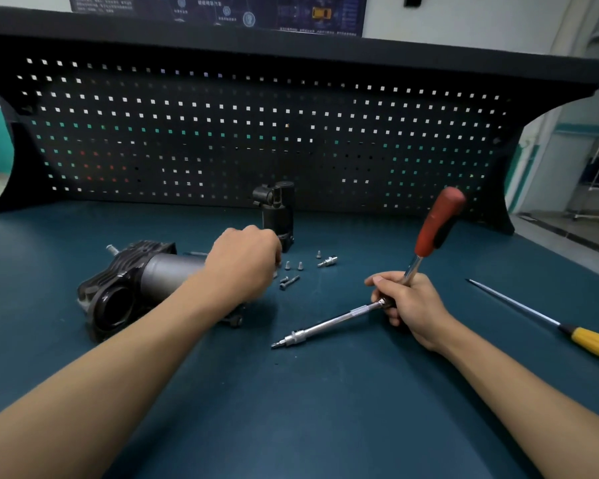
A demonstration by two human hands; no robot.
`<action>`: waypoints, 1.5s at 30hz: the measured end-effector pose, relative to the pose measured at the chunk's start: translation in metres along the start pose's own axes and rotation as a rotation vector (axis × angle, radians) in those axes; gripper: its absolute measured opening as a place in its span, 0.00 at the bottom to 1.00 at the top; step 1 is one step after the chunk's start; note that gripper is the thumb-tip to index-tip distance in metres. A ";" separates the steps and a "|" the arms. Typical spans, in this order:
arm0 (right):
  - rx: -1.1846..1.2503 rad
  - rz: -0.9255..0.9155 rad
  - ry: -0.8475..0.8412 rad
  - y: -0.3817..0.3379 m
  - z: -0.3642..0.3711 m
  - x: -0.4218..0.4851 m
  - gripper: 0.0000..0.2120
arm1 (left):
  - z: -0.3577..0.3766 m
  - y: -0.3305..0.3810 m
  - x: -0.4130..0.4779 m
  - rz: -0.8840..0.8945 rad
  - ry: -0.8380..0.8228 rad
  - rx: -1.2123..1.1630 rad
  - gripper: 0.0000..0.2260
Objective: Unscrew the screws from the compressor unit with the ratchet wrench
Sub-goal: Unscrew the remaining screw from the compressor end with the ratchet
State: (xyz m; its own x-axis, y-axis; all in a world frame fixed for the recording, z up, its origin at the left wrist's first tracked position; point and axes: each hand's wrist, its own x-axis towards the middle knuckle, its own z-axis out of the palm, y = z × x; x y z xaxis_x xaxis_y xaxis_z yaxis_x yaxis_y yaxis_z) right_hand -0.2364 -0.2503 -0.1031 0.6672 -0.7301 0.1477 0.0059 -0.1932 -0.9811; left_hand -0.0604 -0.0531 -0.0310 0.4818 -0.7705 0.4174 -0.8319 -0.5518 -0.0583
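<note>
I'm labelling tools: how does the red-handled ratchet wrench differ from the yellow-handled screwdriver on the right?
The ratchet wrench has a red-and-black handle, the screwdriver a yellow one. The right hand holds the ratchet wrench near its head; the screwdriver lies untouched on the table. The ratchet wrench's handle points up, its extension bar slanting down toward the table; the screwdriver lies flat. Both have slim metal shafts.

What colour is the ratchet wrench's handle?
The ratchet wrench has a red handle with a black strip, clearest in the head view.
</note>
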 end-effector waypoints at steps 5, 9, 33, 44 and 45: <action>0.011 0.016 -0.006 -0.003 -0.011 0.005 0.10 | -0.012 0.042 0.027 0.234 -0.076 -0.147 0.06; -0.009 0.031 -0.022 -0.007 -0.020 0.010 0.10 | -0.023 0.054 0.043 0.297 -0.114 -0.122 0.05; -0.012 0.115 -0.064 0.002 -0.055 0.020 0.11 | 0.051 0.137 0.081 0.354 -0.191 -0.209 0.19; -0.021 0.116 -0.028 0.004 -0.055 0.020 0.10 | -0.040 -0.067 0.020 0.082 -0.503 -0.213 0.52; -0.020 0.112 -0.022 0.005 -0.055 0.020 0.10 | -0.035 -0.074 0.007 0.072 -0.491 -0.238 0.53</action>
State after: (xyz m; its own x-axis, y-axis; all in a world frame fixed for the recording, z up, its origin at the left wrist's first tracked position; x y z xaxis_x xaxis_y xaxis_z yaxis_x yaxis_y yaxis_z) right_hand -0.2639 -0.3023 -0.0976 0.6787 -0.7336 0.0340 -0.0844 -0.1240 -0.9887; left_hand -0.0051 -0.0067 0.0083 0.4457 -0.8935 -0.0552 -0.8795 -0.4486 0.1589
